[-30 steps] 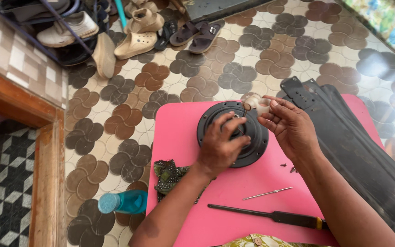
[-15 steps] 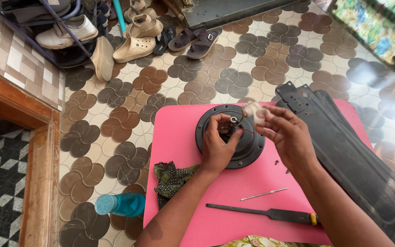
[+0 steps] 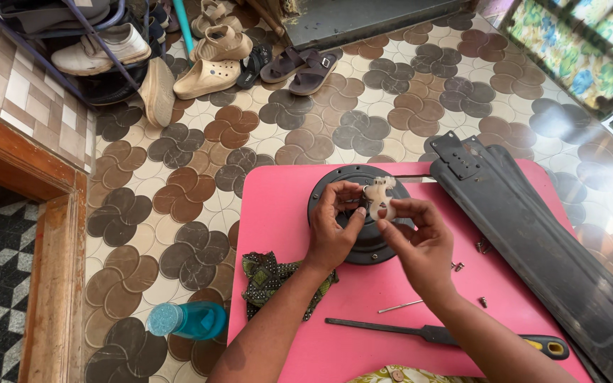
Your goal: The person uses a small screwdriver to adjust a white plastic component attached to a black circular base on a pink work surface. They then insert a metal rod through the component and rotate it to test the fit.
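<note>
Cream plastic part (image 3: 379,198) — we pinch it between both hands, left hand (image 3: 333,230) and right hand (image 3: 420,237), over the black round motor housing (image 3: 360,213) on the pink table (image 3: 278,213). Loose screws (image 3: 482,246) to the right could roll off if we nudge them.

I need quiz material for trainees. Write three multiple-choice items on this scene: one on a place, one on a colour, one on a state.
1. Where does the screwdriver lie?
A. on the floor tiles
B. on the pink table, near its front edge
C. on the shoe rack

2. What colour is the bottle on the floor?
A. red
B. yellow
C. blue

3. How is the small pale part held?
A. pinched by both the left hand and right hand above the black round disc
B. lying loose on the table
C. under the cloth

Answers: 1 B, it rests on pink; 2 C, clearly blue; 3 A, fingertips of both hands meet on it.
</note>
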